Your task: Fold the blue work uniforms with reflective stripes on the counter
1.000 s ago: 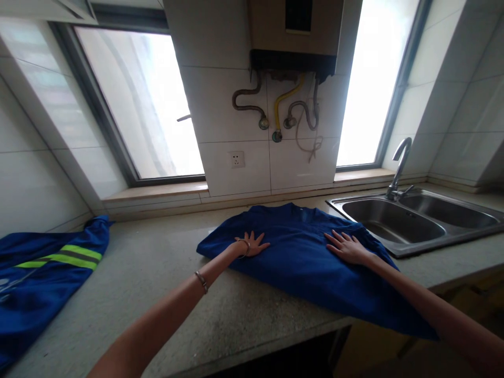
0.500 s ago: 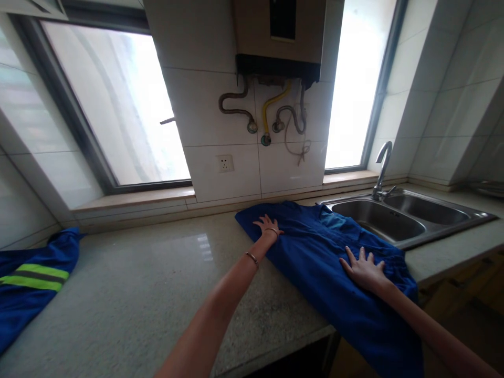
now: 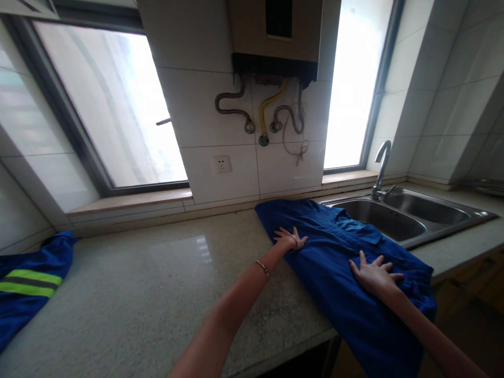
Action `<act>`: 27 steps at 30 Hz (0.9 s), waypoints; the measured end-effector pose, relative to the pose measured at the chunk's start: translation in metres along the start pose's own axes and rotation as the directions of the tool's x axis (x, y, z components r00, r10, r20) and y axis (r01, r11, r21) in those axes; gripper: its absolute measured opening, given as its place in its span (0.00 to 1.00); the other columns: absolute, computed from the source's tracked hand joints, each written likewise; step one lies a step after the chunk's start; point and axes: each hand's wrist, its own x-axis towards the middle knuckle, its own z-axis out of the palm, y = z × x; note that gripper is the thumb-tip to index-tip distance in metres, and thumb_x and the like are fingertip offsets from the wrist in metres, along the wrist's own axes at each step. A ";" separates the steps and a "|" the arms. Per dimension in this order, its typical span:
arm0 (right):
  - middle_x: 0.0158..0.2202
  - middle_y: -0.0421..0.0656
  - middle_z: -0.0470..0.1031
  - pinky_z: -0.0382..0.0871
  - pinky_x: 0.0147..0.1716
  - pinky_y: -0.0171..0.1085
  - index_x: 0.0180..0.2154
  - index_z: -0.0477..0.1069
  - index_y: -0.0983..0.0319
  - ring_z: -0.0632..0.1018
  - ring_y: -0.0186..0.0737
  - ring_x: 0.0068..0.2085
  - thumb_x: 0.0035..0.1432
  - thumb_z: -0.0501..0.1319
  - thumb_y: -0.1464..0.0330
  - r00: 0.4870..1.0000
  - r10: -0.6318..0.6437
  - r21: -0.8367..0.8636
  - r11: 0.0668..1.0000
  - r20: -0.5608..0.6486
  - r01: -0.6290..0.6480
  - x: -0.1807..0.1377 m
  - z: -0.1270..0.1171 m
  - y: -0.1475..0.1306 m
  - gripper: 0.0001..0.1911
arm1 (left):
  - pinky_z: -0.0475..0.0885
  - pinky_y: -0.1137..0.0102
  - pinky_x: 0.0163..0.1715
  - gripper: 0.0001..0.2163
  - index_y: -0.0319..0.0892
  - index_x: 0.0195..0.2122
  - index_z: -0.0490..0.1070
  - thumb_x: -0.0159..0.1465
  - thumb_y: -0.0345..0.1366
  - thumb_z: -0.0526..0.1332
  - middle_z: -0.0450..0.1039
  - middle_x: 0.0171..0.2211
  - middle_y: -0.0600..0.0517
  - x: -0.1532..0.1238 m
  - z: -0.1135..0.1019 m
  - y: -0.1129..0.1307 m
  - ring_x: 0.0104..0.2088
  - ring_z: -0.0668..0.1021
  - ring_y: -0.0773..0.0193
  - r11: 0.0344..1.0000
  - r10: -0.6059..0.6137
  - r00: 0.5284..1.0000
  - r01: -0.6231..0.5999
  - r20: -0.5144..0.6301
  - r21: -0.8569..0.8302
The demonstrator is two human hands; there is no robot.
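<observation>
A blue cloth garment point(image 3: 326, 262) lies spread over the countertop, one side against the sink rim and its lower part hanging over the front edge. Its exact kind is hard to make out. My left hand point(image 3: 290, 239), with bangles on the wrist and forearm, rests on its left side with fingers spread. Flat on the right part lies my right hand point(image 3: 376, 274), its fingers also apart. Neither hand grips the cloth.
A double steel sink point(image 3: 397, 215) with a curved faucet point(image 3: 381, 163) stands at right. Another blue garment with yellow-green reflective stripes point(image 3: 31, 281) lies at far left on the stone countertop point(image 3: 137, 294). A water heater point(image 3: 275, 37) with pipes hangs above.
Both hands have moved right, and the garment has shifted right with them, more of it now against the sink's front side. My left hand is also lower and nearer.
</observation>
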 end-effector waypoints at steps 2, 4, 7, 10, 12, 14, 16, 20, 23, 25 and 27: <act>0.61 0.71 0.42 0.28 0.38 0.77 0.65 0.45 0.61 0.49 0.82 0.58 0.57 0.36 0.46 0.999 0.044 0.009 0.999 0.005 -0.044 0.001 -0.001 0.001 0.40 | 0.39 0.34 0.51 0.45 0.48 0.66 0.38 0.51 0.67 0.44 0.26 0.65 0.39 0.011 0.003 0.005 0.60 0.37 0.26 0.998 0.063 0.998 -0.063 -0.019 -0.011; 0.61 0.72 0.42 0.27 0.37 0.77 0.65 0.45 0.62 0.48 0.83 0.58 0.57 0.36 0.46 0.997 0.073 0.020 0.997 0.011 -0.073 0.003 -0.003 0.003 0.41 | 0.36 0.35 0.52 0.45 0.48 0.66 0.38 0.52 0.67 0.43 0.25 0.66 0.40 0.023 0.007 0.010 0.61 0.37 0.28 0.992 0.121 0.992 -0.122 -0.037 -0.018; 0.60 0.74 0.42 0.26 0.35 0.77 0.65 0.47 0.62 0.48 0.85 0.57 0.57 0.36 0.45 0.995 0.103 0.033 0.994 0.013 -0.104 0.006 -0.005 0.004 0.41 | 0.34 0.37 0.53 0.44 0.49 0.66 0.37 0.52 0.67 0.41 0.25 0.66 0.42 0.038 0.013 0.017 0.61 0.36 0.30 0.982 0.183 0.981 -0.185 -0.070 -0.027; 0.60 0.75 0.42 0.26 0.33 0.78 0.64 0.47 0.63 0.48 0.86 0.57 0.57 0.36 0.45 0.992 0.126 0.043 0.991 0.003 -0.126 0.011 -0.006 0.005 0.41 | 0.34 0.38 0.54 0.44 0.49 0.66 0.37 0.52 0.67 0.41 0.24 0.66 0.42 0.050 0.015 0.023 0.61 0.36 0.31 0.975 0.219 0.972 -0.222 -0.082 -0.029; 0.60 0.75 0.42 0.26 0.32 0.78 0.64 0.48 0.62 0.47 0.86 0.57 0.57 0.36 0.45 0.991 0.137 0.048 0.989 -0.001 -0.136 0.014 -0.005 0.004 0.41 | 0.34 0.38 0.54 0.43 0.50 0.66 0.37 0.53 0.66 0.41 0.24 0.66 0.43 0.055 0.015 0.025 0.62 0.35 0.32 0.971 0.234 0.969 -0.236 -0.075 -0.028; 0.60 0.76 0.42 0.24 0.31 0.77 0.64 0.48 0.62 0.47 0.87 0.57 0.57 0.36 0.45 0.990 0.143 0.052 0.988 -0.002 -0.142 0.017 -0.002 0.004 0.41 | 0.34 0.38 0.54 0.43 0.50 0.66 0.37 0.53 0.67 0.41 0.24 0.66 0.43 0.058 0.015 0.026 0.62 0.35 0.32 0.969 0.242 0.968 -0.244 -0.074 -0.035; 0.60 0.76 0.41 0.23 0.30 0.77 0.64 0.48 0.62 0.47 0.88 0.57 0.57 0.37 0.45 0.990 0.142 0.052 0.989 -0.005 -0.141 0.020 0.001 0.005 0.41 | 0.34 0.39 0.55 0.44 0.50 0.66 0.38 0.52 0.67 0.42 0.23 0.65 0.43 0.060 0.016 0.024 0.62 0.34 0.33 0.964 0.254 0.964 -0.258 -0.074 -0.058; 0.59 0.77 0.41 0.21 0.30 0.77 0.64 0.48 0.63 0.47 0.88 0.56 0.57 0.37 0.46 0.989 0.145 0.050 0.988 -0.001 -0.144 0.022 0.003 0.006 0.41 | 0.41 0.45 0.58 0.40 0.50 0.65 0.43 0.55 0.65 0.44 0.30 0.66 0.44 0.056 0.008 0.011 0.63 0.39 0.38 0.943 0.306 0.948 -0.314 -0.083 -0.108; 0.60 0.77 0.40 0.22 0.30 0.77 0.64 0.47 0.63 0.46 0.87 0.57 0.57 0.37 0.47 0.991 0.137 0.050 0.989 0.010 -0.137 0.020 -0.001 0.006 0.41 | 0.53 0.61 0.59 0.33 0.41 0.64 0.50 0.62 0.56 0.43 0.48 0.63 0.43 0.049 -0.014 -0.014 0.62 0.55 0.52 0.910 0.381 0.909 -0.401 -0.170 -0.101; 0.60 0.76 0.40 0.23 0.31 0.77 0.64 0.47 0.64 0.47 0.87 0.57 0.57 0.38 0.47 0.991 0.135 0.045 0.990 0.019 -0.136 0.017 -0.004 0.005 0.40 | 0.58 0.72 0.55 0.29 0.34 0.62 0.53 0.67 0.48 0.40 0.56 0.60 0.43 0.041 -0.038 -0.041 0.59 0.62 0.62 0.905 0.385 0.885 -0.418 -0.260 -0.080; 0.60 0.76 0.41 0.24 0.33 0.78 0.64 0.47 0.64 0.47 0.86 0.57 0.57 0.38 0.47 0.990 0.137 0.038 0.990 0.029 -0.138 0.015 -0.009 0.005 0.41 | 0.60 0.75 0.52 0.27 0.29 0.59 0.59 0.68 0.43 0.37 0.61 0.57 0.42 0.028 -0.066 -0.078 0.55 0.67 0.65 0.919 0.346 0.863 -0.391 -0.368 -0.054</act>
